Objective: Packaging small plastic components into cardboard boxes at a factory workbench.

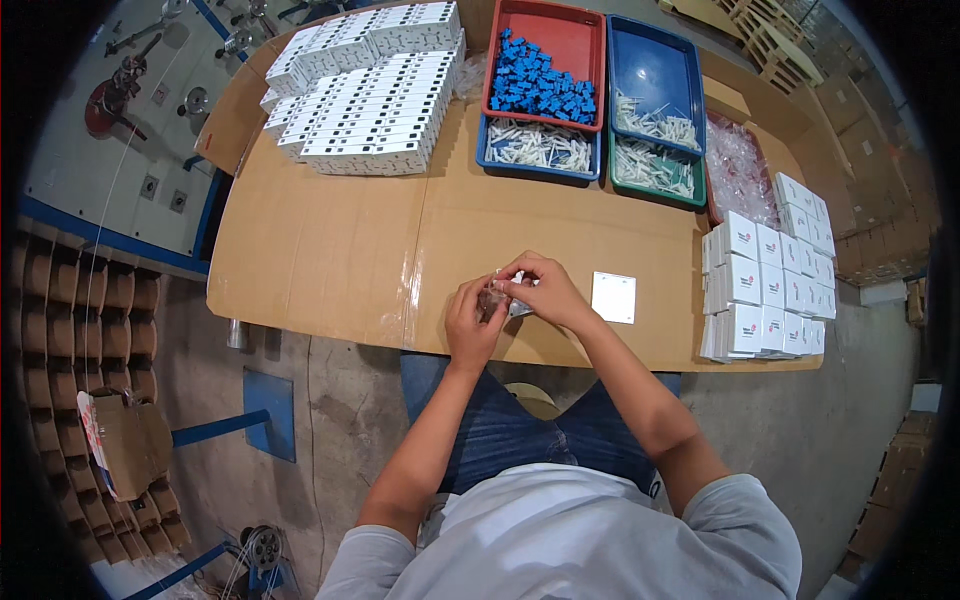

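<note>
Close to the table's near edge, my left hand (470, 318) and my right hand (548, 290) meet over a small clear plastic bag (519, 304). The fingers of both hands are closed on its crinkled film, the right ones pinching from above. What the bag may contain is covered by my fingers. To the right of my right hand, a flat white square piece (613, 298) lies on the cardboard tabletop (330, 240), apart from both hands.
At the far left stand stacked white boxes (370, 100). Beyond my hands are a red tray (546, 12) of blue parts, blue trays (650, 75) and a green tray (655, 195) with white sticks. Clear bags (740, 170) and stacked small white boxes (770, 280) sit at the right.
</note>
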Motion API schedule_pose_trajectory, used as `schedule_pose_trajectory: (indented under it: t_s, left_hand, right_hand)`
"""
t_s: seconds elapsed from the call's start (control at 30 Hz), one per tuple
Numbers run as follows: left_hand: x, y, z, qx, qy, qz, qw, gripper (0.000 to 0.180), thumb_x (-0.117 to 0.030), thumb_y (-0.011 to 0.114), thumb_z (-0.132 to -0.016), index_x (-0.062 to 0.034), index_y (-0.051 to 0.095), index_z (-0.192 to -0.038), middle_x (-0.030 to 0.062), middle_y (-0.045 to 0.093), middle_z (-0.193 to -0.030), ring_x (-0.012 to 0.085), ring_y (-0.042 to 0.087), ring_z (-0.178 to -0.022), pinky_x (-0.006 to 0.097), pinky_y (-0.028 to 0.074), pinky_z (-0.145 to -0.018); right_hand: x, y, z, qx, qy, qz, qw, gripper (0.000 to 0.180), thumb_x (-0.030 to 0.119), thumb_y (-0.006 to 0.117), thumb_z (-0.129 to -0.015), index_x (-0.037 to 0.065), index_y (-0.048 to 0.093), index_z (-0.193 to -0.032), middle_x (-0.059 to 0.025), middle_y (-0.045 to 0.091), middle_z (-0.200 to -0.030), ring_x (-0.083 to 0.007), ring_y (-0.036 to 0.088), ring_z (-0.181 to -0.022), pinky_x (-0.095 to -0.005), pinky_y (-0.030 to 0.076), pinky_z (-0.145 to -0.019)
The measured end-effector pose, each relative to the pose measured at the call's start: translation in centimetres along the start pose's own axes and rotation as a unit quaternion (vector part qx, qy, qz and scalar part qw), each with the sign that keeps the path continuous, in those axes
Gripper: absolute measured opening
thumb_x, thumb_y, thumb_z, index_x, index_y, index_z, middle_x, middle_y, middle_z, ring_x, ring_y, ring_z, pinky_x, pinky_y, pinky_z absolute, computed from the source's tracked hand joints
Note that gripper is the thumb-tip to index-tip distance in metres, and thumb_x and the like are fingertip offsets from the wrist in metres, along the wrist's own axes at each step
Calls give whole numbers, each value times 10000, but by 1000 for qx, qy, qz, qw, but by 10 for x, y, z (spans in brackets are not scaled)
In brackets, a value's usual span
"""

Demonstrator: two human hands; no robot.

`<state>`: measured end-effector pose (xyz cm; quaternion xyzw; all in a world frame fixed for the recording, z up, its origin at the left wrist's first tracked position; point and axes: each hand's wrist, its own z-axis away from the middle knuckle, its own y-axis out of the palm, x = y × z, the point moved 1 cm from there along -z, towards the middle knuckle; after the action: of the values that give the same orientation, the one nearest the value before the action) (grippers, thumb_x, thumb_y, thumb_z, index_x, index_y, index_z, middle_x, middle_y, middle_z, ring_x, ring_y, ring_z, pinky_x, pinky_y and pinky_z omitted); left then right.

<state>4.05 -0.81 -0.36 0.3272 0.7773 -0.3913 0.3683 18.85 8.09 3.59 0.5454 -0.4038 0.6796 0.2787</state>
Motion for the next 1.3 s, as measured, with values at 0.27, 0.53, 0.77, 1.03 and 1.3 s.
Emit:
schedule_pose_trajectory:
  t_s: [0.27,0.53,0.77,1.03,1.3]
  left_hand:
    - [9,-2,5,8,-21,-6,1000,409,-111,843,-839,-10,674,-1197,144,687,-1100,312,665,-1009,398,536,-874]
    - [7,-3,8,10,-3,-42,999,391,-106,845,-830,-11,679,-1171,137,692,-1086,310,662,-983,396,527,-866]
    - [2,3,5,24,5,-78,997,381,-144,857,-818,-29,679,-1134,130,695,-1076,329,665,-986,428,520,-868]
    - [-3,6,4,35,6,-92,995,377,-155,857,-812,-41,681,-1125,118,697,-1071,321,663,-969,417,510,-852]
    - [-3,1,8,36,8,-95,995,381,-162,860,-810,-47,683,-1127,112,700,-1073,319,662,-968,426,503,-863]
  right_hand:
    - [-19,-46,-21,-81,-7,13,997,168,189,764,-922,45,780,-1007,-53,726,-869,-108,614,-732,-288,512,-679]
    - [-32,-258,-97,-439,-30,290,850,199,275,707,-901,103,768,-980,-129,758,-907,-346,733,-885,-459,569,-771]
    - [-30,-354,-132,-338,198,426,816,352,373,796,-831,101,773,-1053,-160,773,-1069,-366,738,-1013,-476,581,-867]
    - [-42,-369,-156,-352,272,407,798,596,461,847,-761,51,736,-1180,-195,732,-1241,-383,705,-1149,-479,564,-955]
    - [-49,-383,-135,-419,148,324,835,296,325,837,-791,68,828,-939,-195,779,-923,-367,759,-885,-453,587,-827]
